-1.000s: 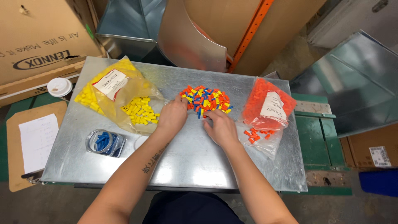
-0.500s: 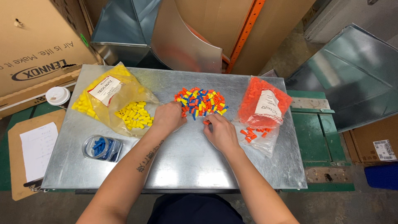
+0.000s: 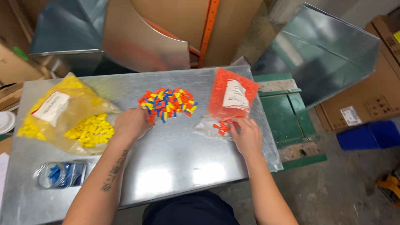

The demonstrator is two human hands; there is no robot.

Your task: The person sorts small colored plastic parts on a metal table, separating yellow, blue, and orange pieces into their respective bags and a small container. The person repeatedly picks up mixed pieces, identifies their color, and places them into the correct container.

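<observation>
Two hands sort small coloured pieces on a sheet-metal table (image 3: pixel 175 166).

Each piece in the mixed pile (image 3: pixel 168 104) at the table's middle is too small to make out. The left hand (image 3: pixel 131 123) rests curled at the pile's left edge; whether it holds anything cannot be told. The right hand (image 3: pixel 246 135), fingers bent, touches loose orange pieces at the mouth of the white-labelled orange bag (image 3: pixel 231 98). Far left, a white-labelled yellow bag (image 3: pixel 68 112); below it, a clear bag of blue pieces (image 3: pixel 60 175).
</observation>
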